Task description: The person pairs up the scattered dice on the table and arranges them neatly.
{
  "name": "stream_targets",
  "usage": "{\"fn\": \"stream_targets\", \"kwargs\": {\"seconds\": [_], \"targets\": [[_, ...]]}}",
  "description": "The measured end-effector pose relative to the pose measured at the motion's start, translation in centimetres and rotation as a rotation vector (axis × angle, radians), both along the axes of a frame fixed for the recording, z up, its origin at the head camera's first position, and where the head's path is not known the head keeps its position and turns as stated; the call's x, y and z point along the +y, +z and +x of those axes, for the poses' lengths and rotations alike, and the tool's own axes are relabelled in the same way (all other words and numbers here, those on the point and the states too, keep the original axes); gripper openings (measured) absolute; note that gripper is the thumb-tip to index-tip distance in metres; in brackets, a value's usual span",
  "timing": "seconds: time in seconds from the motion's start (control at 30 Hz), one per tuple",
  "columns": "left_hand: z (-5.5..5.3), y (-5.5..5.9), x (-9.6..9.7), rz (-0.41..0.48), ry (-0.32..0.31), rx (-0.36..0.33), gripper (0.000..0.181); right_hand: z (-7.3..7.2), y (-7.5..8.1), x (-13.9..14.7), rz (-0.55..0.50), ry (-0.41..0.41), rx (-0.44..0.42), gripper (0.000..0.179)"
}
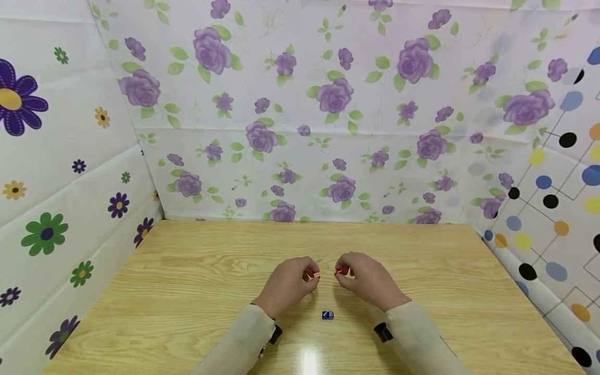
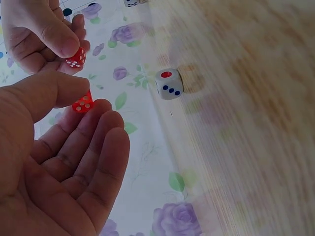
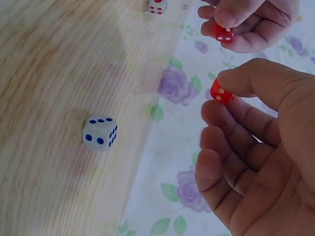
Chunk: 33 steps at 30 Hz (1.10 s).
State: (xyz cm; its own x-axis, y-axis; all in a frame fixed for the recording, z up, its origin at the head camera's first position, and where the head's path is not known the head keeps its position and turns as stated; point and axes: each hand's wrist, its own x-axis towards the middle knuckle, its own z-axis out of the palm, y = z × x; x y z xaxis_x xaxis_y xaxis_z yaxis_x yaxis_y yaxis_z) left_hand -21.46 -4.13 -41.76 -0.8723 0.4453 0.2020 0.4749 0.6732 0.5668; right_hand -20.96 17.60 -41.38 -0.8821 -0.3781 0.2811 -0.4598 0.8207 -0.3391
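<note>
Pinched a red die (image 1: 316, 275) between the thumb and forefinger of the left hand (image 1: 287, 285), with the other fingers loosely bent below it. Gripped a second red die (image 1: 338, 271) the same way, by thumb and forefinger of the right hand (image 1: 370, 278). Held both dice over the wooden table (image 1: 211, 271), near each other but apart, with white spots showing past the fingertips. Saw on the table, near the hands in the left wrist view, a white die with red and blue spots (image 2: 169, 84), and in the right wrist view a white die with blue spots (image 3: 100, 132). Spotted one more white die (image 3: 157, 6) at the top edge there, partly cut off. Saw two blue dice (image 1: 327, 315) side by side on the table, between the wrists and nearer the body. Wore pale sleeves (image 1: 414, 328) and a black band (image 1: 383, 332) at each wrist. Had a rose-patterned cloth (image 1: 304, 107) behind the table, a daisy-patterned cloth (image 1: 47, 172) to the left and a dotted cloth (image 1: 546, 232) to the right.
</note>
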Motion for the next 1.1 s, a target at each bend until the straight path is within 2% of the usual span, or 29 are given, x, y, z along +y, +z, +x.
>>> {"fn": "stream_targets", "kwargs": {"seconds": [0.2, 0.5, 0.73, 0.97, 1.1], "targets": [[-0.1, 0.0, 0.0, -0.029, 0.010, 0.026, 0.004, -0.1, -0.1, -0.1, 0.005, -0.007, -0.003, 0.009], [-0.5, -0.4, 0.3, -0.058, 0.007, 0.000, 0.009, -0.2, -0.4, -0.2, 0.005, 0.006, -0.001, 0.010], [-0.7, -0.6, 0.5, -0.091, 0.009, 0.032, 0.006, -0.5, -0.8, -0.3, 0.031, -0.002, -0.022, 0.008], [-1.2, -1.0, 0.8, -0.133, -0.023, 0.026, 0.007, -0.7, -1.1, -0.1, 0.028, 0.004, -0.051, 0.010], [-1.4, -0.9, 1.1, -0.139, -0.036, 0.032, 0.006, -0.8, -1.1, 0.0, 0.046, -0.002, -0.044, 0.012]]}}
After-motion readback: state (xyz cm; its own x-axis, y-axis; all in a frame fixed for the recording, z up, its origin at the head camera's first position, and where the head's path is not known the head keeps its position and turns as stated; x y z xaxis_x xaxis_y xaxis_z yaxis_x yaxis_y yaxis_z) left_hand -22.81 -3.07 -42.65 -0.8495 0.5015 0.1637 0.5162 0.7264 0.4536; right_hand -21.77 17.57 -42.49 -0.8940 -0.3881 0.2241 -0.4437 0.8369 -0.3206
